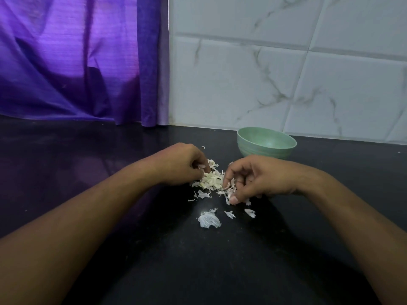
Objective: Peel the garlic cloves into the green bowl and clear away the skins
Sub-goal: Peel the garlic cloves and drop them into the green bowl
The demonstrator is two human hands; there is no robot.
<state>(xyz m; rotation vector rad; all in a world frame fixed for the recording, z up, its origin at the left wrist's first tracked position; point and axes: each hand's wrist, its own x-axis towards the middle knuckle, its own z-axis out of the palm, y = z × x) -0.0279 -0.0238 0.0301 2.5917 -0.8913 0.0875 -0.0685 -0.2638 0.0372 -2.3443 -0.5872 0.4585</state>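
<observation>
Plainly the left hand (182,165) and right hand (253,179) each pinch garlic skins (211,180) mid-bench (154,260) — green bowl (266,144) near the back edge.

Your forearms are bare as far up as they can be seen, with no cloth over them. Your left hand (182,165) and right hand (253,179) are bare as well, and the right thumbnail (234,200) is short and pale.
</observation>
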